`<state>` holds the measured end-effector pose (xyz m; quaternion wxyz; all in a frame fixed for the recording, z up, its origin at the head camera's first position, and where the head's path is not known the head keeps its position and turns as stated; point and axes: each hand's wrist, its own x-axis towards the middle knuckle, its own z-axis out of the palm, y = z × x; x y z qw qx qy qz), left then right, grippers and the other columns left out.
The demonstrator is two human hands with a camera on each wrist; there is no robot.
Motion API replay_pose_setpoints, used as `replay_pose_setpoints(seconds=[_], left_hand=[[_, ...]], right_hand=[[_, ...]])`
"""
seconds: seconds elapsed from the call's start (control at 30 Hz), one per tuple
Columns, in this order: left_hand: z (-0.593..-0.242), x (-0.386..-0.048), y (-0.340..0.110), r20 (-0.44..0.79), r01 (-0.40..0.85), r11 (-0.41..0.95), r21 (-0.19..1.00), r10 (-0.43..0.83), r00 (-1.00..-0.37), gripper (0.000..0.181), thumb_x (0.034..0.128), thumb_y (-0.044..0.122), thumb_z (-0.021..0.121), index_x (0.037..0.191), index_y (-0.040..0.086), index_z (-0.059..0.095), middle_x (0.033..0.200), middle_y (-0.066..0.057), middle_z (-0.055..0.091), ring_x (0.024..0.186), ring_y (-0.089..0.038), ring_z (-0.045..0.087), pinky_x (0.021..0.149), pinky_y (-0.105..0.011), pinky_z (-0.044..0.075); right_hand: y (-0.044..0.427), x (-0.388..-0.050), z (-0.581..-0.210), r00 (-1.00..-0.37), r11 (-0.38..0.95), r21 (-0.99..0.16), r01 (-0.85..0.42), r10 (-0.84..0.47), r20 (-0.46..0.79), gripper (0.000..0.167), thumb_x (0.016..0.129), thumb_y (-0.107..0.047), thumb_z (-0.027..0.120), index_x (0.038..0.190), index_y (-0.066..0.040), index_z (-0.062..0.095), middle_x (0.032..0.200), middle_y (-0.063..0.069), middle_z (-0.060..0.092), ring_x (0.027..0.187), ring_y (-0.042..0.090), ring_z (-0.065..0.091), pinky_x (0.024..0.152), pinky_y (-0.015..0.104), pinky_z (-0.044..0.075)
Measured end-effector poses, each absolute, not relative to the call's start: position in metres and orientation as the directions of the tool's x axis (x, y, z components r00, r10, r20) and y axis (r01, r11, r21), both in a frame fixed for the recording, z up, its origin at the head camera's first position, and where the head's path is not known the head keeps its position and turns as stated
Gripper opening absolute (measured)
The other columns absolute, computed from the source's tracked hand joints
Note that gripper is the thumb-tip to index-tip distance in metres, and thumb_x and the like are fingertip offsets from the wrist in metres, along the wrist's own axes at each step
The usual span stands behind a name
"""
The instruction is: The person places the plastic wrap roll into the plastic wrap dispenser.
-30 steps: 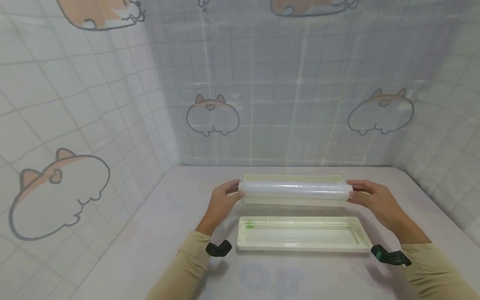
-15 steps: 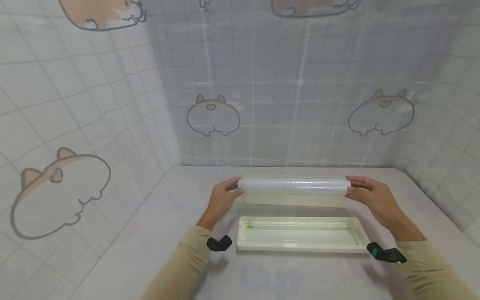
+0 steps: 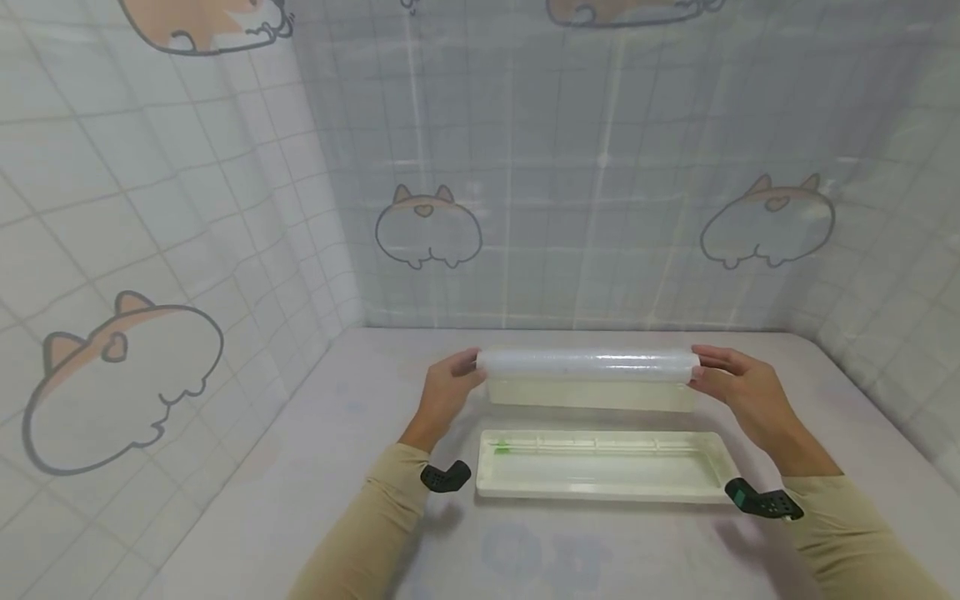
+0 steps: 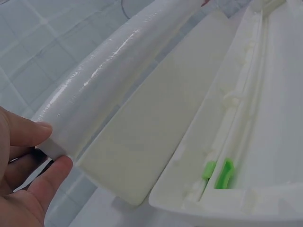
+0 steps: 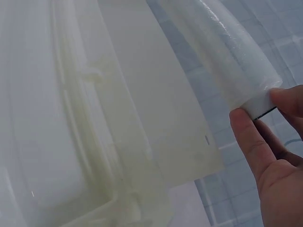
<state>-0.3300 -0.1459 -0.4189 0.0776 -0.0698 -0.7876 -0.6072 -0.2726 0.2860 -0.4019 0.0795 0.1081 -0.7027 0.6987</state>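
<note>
A roll of clear cling film [image 3: 588, 365] is held level by its two ends. My left hand [image 3: 444, 396] pinches the left end between thumb and fingers; in the left wrist view the thumb and fingertips press the rim of the roll [image 4: 102, 71]. At the other end, the thumb and fingers of my right hand [image 3: 750, 400] grip the roll's rim. Below the roll stands a cream plastic box [image 3: 592, 395], its opening hidden behind the roll in the head view. Nearer me lies a shallow cream lid [image 3: 600, 489] with its inner side up, carrying a green slide cutter [image 4: 224, 174].
The pale tabletop [image 3: 375, 367] extends on both sides of the box and lid. Grid-patterned curtains [image 3: 592, 208] with cartoon dogs surround it at the back and sides. A black wrist device [image 3: 446, 477] sits at the left cuff, another [image 3: 763, 500] at the right.
Both hands have raised the cling film roll slightly, up and away from me, so it now covers the box's far rim and more of the box's front shows. The lid stays in place.
</note>
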Motion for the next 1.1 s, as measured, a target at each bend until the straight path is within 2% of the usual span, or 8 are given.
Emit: replay_pose_setpoints(seconds=[0.2,0.37,0.53,0.77,1.1], left_hand=[[-0.417,-0.336,-0.142,0.207,0.199,0.244,0.949,-0.01,-0.978,0.043,0.0934,0.019,0.071,0.135,0.007,0.063,0.132,-0.009,0.064,0.126,-0.026,0.057,0.104,-0.046,0.046],[-0.418,-0.34,-0.14,0.183,0.174,0.247,0.953,-0.015,-0.983,0.043,0.0929,0.021,0.071,0.134,0.009,0.064,0.131,-0.008,0.065,0.125,-0.025,0.058,0.104,-0.047,0.046],[-0.418,-0.342,-0.135,0.177,0.174,0.206,0.963,0.005,-0.984,0.044,0.0924,0.016,0.071,0.134,0.004,0.063,0.131,-0.013,0.064,0.123,-0.029,0.059,0.104,-0.051,0.045],[-0.414,-0.343,-0.13,0.183,0.179,0.244,0.953,0.006,-0.983,0.042,0.0931,0.015,0.07,0.132,0.002,0.064,0.129,-0.014,0.065,0.122,-0.029,0.059,0.104,-0.051,0.045],[-0.418,-0.351,-0.123,0.189,0.164,0.256,0.953,-0.078,-0.979,0.033,0.0891,0.013,0.073,0.12,0.001,0.071,0.114,-0.012,0.071,0.11,-0.026,0.064,0.093,-0.044,0.052]], right_hand=[[0.286,-0.273,-0.401,-0.962,0.092,-0.957,-0.274,-0.009,0.274,0.053,0.098,-0.008,0.065,0.14,0.015,0.042,0.117,0.004,0.057,0.095,0.007,0.069,0.085,0.021,0.054],[0.285,-0.275,-0.399,-0.961,0.177,-0.948,-0.266,0.027,0.274,0.055,0.099,-0.011,0.064,0.142,0.015,0.041,0.115,-0.001,0.058,0.094,0.004,0.068,0.084,0.019,0.053],[0.283,-0.276,-0.399,-0.958,0.252,-0.936,-0.246,0.085,0.275,0.058,0.101,-0.017,0.062,0.143,0.015,0.039,0.115,-0.007,0.058,0.094,-0.001,0.066,0.083,0.016,0.052],[0.285,-0.278,-0.398,-0.956,0.164,-0.953,-0.255,0.102,0.274,0.058,0.1,-0.013,0.064,0.14,0.019,0.038,0.112,-0.006,0.06,0.092,0.0,0.068,0.083,0.018,0.053],[0.284,-0.284,-0.399,-0.968,0.183,-0.962,-0.204,0.112,0.226,0.053,0.1,-0.008,0.062,0.138,0.021,0.04,0.103,-0.014,0.062,0.089,-0.001,0.068,0.081,0.02,0.055]])
